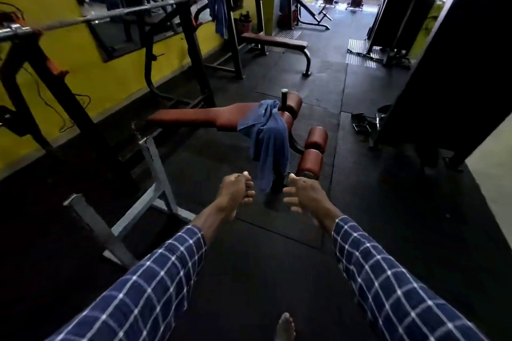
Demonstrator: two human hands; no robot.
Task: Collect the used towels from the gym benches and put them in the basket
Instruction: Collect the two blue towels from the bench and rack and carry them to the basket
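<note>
Hanging off a red bench (194, 116) above black rubber flooring (277, 257), a blue towel (267, 138) faces both empty hands.

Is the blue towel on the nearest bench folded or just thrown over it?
Thrown over, unfolded: the towel drapes bunched over the bench end, hanging loosely toward the floor.

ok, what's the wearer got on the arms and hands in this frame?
Both arms wear long sleeves in dark blue with a white windowpane check, left sleeve and right sleeve, ending short of the wrists. The left hand and right hand are bare: no gloves, watch or rings visible.
</note>
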